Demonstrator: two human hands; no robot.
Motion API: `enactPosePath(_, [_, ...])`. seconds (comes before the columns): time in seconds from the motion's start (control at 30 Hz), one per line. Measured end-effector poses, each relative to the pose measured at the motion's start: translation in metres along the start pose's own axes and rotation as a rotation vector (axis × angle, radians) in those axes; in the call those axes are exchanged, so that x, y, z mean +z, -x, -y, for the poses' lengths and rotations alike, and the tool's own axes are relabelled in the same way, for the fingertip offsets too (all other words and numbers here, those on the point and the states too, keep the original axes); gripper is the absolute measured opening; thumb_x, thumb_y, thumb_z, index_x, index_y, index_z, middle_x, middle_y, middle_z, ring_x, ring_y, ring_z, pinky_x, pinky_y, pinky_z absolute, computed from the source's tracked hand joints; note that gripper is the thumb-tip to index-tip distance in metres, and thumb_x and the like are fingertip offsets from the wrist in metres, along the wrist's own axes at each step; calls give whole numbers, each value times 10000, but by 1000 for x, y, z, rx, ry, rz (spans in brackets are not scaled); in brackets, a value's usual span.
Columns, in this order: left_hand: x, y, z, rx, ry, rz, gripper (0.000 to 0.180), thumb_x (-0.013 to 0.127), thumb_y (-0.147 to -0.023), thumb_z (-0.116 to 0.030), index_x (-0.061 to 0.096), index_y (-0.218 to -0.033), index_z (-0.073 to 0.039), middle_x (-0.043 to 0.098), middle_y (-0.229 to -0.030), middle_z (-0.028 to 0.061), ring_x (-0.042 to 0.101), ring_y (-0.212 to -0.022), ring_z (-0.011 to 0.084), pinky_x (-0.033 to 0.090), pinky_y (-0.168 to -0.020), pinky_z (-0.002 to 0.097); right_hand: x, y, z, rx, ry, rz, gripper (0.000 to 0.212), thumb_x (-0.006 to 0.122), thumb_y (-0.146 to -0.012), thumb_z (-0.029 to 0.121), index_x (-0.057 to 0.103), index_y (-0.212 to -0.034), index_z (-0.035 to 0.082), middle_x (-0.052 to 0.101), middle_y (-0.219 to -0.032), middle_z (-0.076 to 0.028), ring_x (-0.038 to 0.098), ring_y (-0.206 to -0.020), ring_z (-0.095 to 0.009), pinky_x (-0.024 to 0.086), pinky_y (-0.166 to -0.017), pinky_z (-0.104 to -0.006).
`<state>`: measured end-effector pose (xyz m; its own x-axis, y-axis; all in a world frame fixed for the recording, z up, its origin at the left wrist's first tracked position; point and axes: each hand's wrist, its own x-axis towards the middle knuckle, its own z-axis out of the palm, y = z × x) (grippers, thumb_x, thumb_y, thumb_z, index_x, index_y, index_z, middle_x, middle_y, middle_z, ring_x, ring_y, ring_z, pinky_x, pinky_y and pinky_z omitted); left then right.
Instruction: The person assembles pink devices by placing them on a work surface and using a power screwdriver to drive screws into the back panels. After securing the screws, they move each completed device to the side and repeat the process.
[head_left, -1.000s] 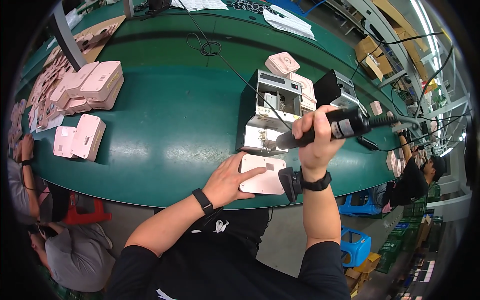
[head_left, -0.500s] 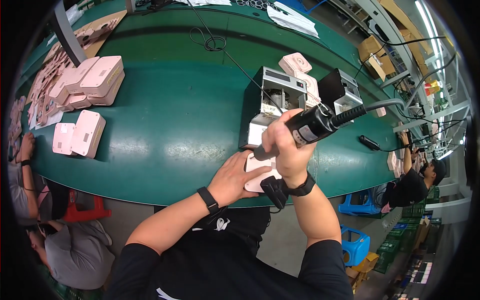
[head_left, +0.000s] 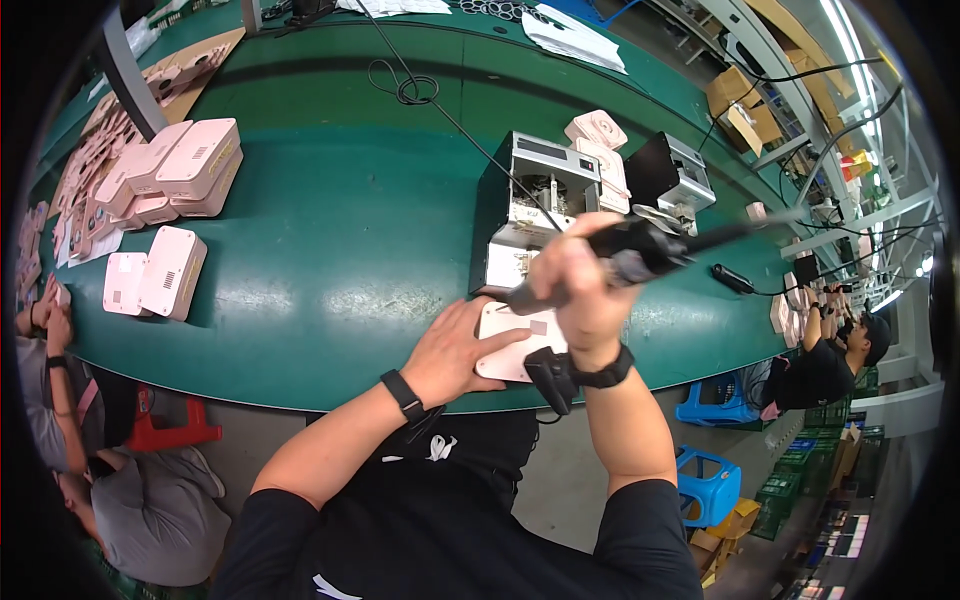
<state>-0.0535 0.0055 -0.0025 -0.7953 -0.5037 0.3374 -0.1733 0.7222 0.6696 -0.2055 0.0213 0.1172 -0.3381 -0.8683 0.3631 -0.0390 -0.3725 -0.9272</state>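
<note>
Pink case [head_left: 518,353] lies flat on the green bench [head_left: 330,250], close to its near edge and just in front of a black-and-silver machine [head_left: 516,222]; a vent grille shows on its upper face

Left hand [head_left: 455,350] rests on the case's left side — thumb and fingers spread apart, index reaching across the top. Right hand [head_left: 582,285] is wrapped around a black handheld driver [head_left: 645,252], fingers curled tight; hand and tool both blurred. Tool's lower end is over the far left corner of the case — whether it touches, cannot tell

Beyond the machine: more pink cases [head_left: 603,165], then a second machine [head_left: 690,182] to the right. At bench left, two cases [head_left: 173,275] lean together, near a stack of pink cases [head_left: 198,160]. Co-worker in grey [head_left: 155,510] at far left, hands at the bench edge
</note>
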Motion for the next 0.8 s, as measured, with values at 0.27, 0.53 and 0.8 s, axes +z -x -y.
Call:
enactPosePath(0.27, [-6, 7, -1, -55, -66, 3, 776, 884, -630, -316, 590, -1347, -343, 466, -1348, 155, 483, -1211, 389, 387, -1067, 482, -29, -20, 19, -173, -13, -171, 151, 565, -939, 152, 484, -960, 26, 496, -637, -71, 471, -488, -163, 431, -486, -331])
enactPosePath(0.53, [-8, 3, 0, -81, -63, 33, 823, 896, -604, -285, 575, -1359, -348, 458, -1333, 143, 486, -1216, 367, 386, -1089, 485, -34, 30, 33, 32, -77, -58, 186, 582, -947, 192, 464, -984, 53, 493, -640, -70, 452, -485, -156, 427, -502, -325])
enactPosePath(0.8, [-5, 3, 3, -62, -51, -13, 798, 898, -597, -268, 600, -1334, -338, 486, -1291, 130, 501, -1194, 366, 404, -1064, 474, -20, 63, 40, 43, -101, 48, 308, 635, -931, 251, 420, -1040, 59, 487, -647, -69, 450, -512, -143, 428, -513, -316])
